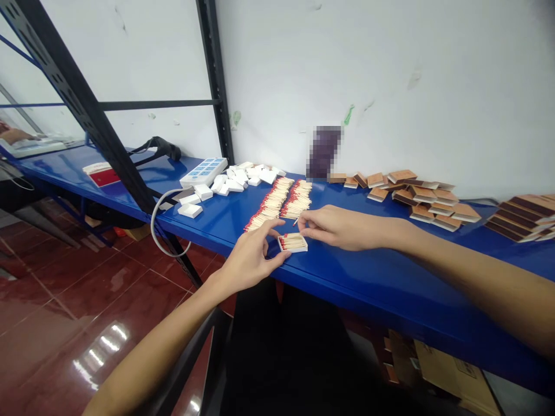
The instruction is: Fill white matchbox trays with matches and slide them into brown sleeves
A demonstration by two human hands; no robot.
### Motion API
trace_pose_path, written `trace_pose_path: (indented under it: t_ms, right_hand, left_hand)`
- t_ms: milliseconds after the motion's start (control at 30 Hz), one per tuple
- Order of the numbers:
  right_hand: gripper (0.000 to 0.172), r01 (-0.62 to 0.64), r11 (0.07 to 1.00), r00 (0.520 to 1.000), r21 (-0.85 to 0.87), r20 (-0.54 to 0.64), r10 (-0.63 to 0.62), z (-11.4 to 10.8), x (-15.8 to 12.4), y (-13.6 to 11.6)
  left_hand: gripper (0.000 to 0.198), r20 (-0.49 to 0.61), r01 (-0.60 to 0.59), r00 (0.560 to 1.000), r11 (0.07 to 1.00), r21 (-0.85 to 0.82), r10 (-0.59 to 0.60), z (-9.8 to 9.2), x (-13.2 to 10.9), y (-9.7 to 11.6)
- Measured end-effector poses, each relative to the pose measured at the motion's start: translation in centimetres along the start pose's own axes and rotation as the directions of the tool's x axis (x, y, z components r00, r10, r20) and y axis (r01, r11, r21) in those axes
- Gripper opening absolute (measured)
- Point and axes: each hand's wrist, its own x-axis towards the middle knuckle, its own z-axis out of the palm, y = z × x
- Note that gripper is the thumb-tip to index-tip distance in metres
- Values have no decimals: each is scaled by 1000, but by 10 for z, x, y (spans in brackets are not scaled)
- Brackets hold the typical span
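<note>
A small white matchbox tray (pixel 293 250) lies near the front edge of the blue table, partly filled with red-tipped matches (pixel 293 240). My left hand (pixel 255 251) grips the tray's left end between thumb and fingers. Just beyond the tray's right end, my right hand (pixel 321 226) is closed in a pinch on a single match (pixel 296 221), its red tip pointing down and left. Behind both hands, loose matches (pixel 271 202) lie in two long rows running away from me, with a narrow gap of blue between them.
White trays (pixel 236 179) are heaped at back left beside a white power strip (pixel 204 172) with a grey cable (pixel 154 222). Brown matchbox sleeves (pixel 427 196) are piled at right, with a stack (pixel 522 216) farther over. A black rack post (pixel 214 75) stands behind the table (pixel 368 277).
</note>
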Motion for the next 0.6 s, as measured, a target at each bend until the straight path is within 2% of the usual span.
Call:
trace_pose_path:
  t_ms: [100,200,267,433,600]
  right_hand:
    - [24,32,999,997,31,75,-35,0,-3,-9]
    - [24,26,998,996,50,87,-30,-1,-4,-11]
    - [23,25,998,999,51,42,-27,-3,-2,-6]
    - [17,-14,997,983,-78,-184,0,5,10,21]
    - [20,7,993,976,-116,-213,-32,24,19,40]
  left_hand:
    - [40,5,-43,999,998,34,43,-1,0,1]
    - [22,35,-96,995,992,78,94,-3,0,2]
    - [19,44,-104,994,991,79,100,-4,0,3]
    - [19,30,-119,993,991,67,117,-2,-1,1]
    - [21,35,-121,992,991,59,119,-1,-2,-1]
